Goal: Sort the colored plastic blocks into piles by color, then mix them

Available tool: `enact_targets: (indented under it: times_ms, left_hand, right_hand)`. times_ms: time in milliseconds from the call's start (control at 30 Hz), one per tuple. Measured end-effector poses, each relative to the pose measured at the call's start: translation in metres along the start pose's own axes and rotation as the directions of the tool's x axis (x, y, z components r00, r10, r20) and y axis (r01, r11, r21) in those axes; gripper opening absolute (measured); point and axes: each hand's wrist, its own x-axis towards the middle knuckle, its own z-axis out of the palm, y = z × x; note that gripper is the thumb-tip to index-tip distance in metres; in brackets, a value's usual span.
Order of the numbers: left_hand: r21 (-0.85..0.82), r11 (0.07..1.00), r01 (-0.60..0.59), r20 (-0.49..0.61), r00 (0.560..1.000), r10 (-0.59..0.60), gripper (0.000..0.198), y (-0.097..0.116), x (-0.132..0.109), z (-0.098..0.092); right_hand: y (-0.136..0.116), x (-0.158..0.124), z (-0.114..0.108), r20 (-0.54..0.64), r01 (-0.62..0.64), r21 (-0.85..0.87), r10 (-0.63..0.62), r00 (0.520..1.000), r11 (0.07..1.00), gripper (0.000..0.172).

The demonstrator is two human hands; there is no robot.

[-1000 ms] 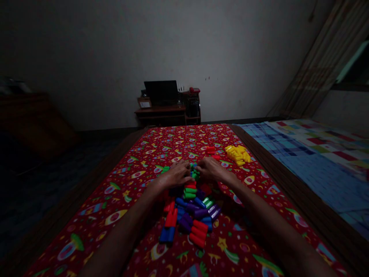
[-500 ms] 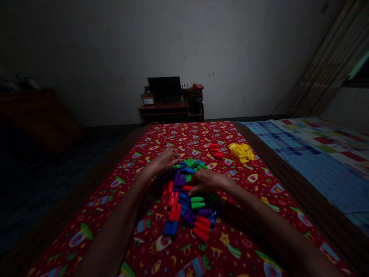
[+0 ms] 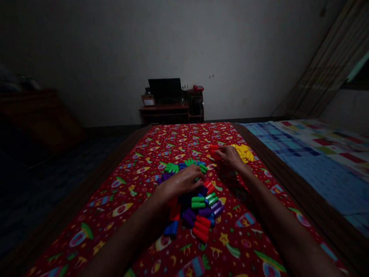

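Tube-shaped plastic toy pieces in several colours lie in a loose pile on the red patterned cloth (image 3: pixel 121 227). My left hand (image 3: pixel 184 181) reaches over the middle of this pile, fingers bent and apart, hiding some pieces. Beside its fingertips lies a red piece (image 3: pixel 209 187); green pieces (image 3: pixel 172 167) are beyond the hand and purple pieces (image 3: pixel 216 209) nearer me. Farther off to the right, my right hand (image 3: pixel 229 154) pinches a red piece (image 3: pixel 215 154) at the small red group. Just behind that hand sits a heap of yellow pieces (image 3: pixel 244 152), partly covered.
A bed with blue and checked covers (image 3: pixel 300 161) adjoins the cloth's right side. Against the far wall stands a desk (image 3: pixel 164 109) with a dark monitor (image 3: pixel 165 90). A wooden cabinet (image 3: pixel 37 115) stands at the left in dim light.
My right hand has moved from the pile, away and to the right, carrying a red piece to the red group. My left hand has shifted right and nearer, over the pile's middle.
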Motion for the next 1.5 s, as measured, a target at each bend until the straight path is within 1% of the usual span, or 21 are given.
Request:
enact_targets:
  times_ms: [67, 100, 133, 200, 233, 300, 367, 400, 433, 533, 667, 700, 767, 867, 967, 1033, 1100, 1200, 1300, 1400, 1500]
  left_hand:
    - [0.013, 1.000, -0.023, 0.032, 0.999, 0.023, 0.016, 0.013, 0.004, 0.010]
    - [0.030, 0.999, -0.015, 0.051, 0.999, 0.013, 0.017, 0.016, 0.005, 0.012]
    - [0.051, 0.999, 0.001, 0.073, 0.997, -0.004, 0.018, 0.017, 0.005, 0.013]
    - [0.099, 0.994, 0.048, 0.111, 0.992, -0.059, 0.018, 0.013, 0.004, 0.011]
    - [0.123, 0.989, 0.079, 0.127, 0.987, -0.095, 0.017, 0.009, 0.002, 0.007]
    - [0.144, 0.978, 0.153, 0.142, 0.975, -0.174, 0.015, -0.001, -0.002, -0.002]
    - [0.108, 0.972, 0.207, 0.140, 0.965, -0.221, 0.014, -0.011, -0.007, -0.014]
    - [0.071, 0.972, 0.223, 0.135, 0.964, -0.231, 0.015, -0.016, -0.010, -0.021]
    - [0.031, 0.971, 0.237, 0.126, 0.963, -0.239, 0.016, -0.019, -0.013, -0.027]
    - [-0.044, 0.956, 0.290, 0.094, 0.954, -0.285, 0.021, -0.023, -0.026, -0.042]
    - [-0.043, 0.935, 0.351, 0.098, 0.933, -0.346, 0.025, -0.018, -0.056, -0.044]
    - [-0.042, 0.931, 0.363, 0.121, 0.927, -0.356, 0.025, -0.016, -0.065, -0.041]
    - [-0.036, 0.918, 0.395, 0.176, 0.907, -0.383, 0.025, -0.014, -0.083, -0.037]
    - [-0.024, 0.887, 0.461, 0.222, 0.867, -0.445, 0.023, -0.011, -0.100, -0.032]
    - [-0.046, 0.862, 0.505, 0.256, 0.840, -0.479, 0.023, -0.010, -0.104, -0.030]
    - [-0.069, 0.856, 0.512, 0.259, 0.838, -0.480, 0.025, -0.009, -0.101, -0.028]
    - [-0.101, 0.856, 0.508, 0.242, 0.847, -0.474, 0.029, -0.008, -0.095, -0.024]
    - [-0.130, 0.842, 0.524, 0.220, 0.843, -0.491, 0.030, -0.008, -0.085, -0.017]
    - [-0.063, 0.823, 0.564, 0.112, 0.823, -0.556, 0.027, -0.011, -0.079, -0.007]
    - [0.034, 0.821, 0.570, -0.018, 0.821, -0.570, 0.025, -0.016, -0.081, 0.004]
    - [0.082, 0.831, 0.551, -0.040, 0.834, -0.550, 0.020, -0.019, -0.082, 0.012]
  right_hand:
    - [0.002, 0.000, -0.005, -0.086, -0.033, -0.058, 0.028, 0.996, 0.998, 0.038]
    - [0.000, 0.000, -0.010, -0.085, -0.035, -0.084, 0.028, 0.996, 0.996, 0.037]
    - [-0.004, 0.000, -0.014, -0.043, -0.019, -0.102, 0.015, 0.999, 0.995, 0.035]
    - [-0.017, -0.003, -0.023, 0.172, 0.076, -0.103, -0.058, 0.983, 0.992, 0.030]
    - [-0.026, -0.006, -0.025, 0.317, 0.143, -0.081, -0.110, 0.942, 0.986, 0.027]
    - [-0.045, -0.016, -0.024, 0.568, 0.275, -0.011, -0.220, 0.793, 0.961, 0.022]
    - [-0.064, -0.029, -0.017, 0.701, 0.385, 0.011, -0.281, 0.655, 0.923, 0.027]
    - [-0.072, -0.036, -0.013, 0.726, 0.427, -0.010, -0.287, 0.625, 0.904, 0.029]
    - [-0.079, -0.042, -0.008, 0.731, 0.457, -0.042, -0.285, 0.620, 0.888, 0.030]
    - [-0.087, -0.050, -0.001, 0.712, 0.477, -0.096, -0.275, 0.647, 0.874, 0.031]
    - [-0.067, -0.035, -0.009, 0.691, 0.399, -0.055, -0.254, 0.677, 0.915, 0.037]
    - [-0.060, -0.030, -0.011, 0.669, 0.362, -0.052, -0.237, 0.705, 0.931, 0.037]
    - [-0.044, -0.021, -0.014, 0.568, 0.283, -0.058, -0.202, 0.798, 0.957, 0.036]
    - [-0.027, -0.014, -0.010, 0.297, 0.149, -0.126, -0.107, 0.949, 0.981, 0.037]
    - [-0.017, -0.015, -0.004, 0.096, 0.005, -0.227, 0.017, 0.995, 0.974, 0.038]
    - [-0.016, -0.016, -0.003, 0.047, -0.043, -0.261, 0.057, 0.997, 0.964, 0.038]
    - [-0.021, -0.016, -0.003, 0.042, -0.032, -0.263, 0.044, 0.998, 0.964, 0.037]
    - [-0.040, -0.019, -0.004, 0.118, 0.108, -0.188, -0.087, 0.989, 0.976, 0.031]
    - [-0.070, -0.031, -0.001, 0.280, 0.303, 0.014, -0.295, 0.914, 0.953, 0.026]
    - [-0.097, -0.048, 0.009, 0.385, 0.397, 0.159, -0.427, 0.818, 0.904, 0.023]
    - [-0.108, -0.061, 0.023, 0.400, 0.419, 0.174, -0.453, 0.797, 0.891, 0.023]
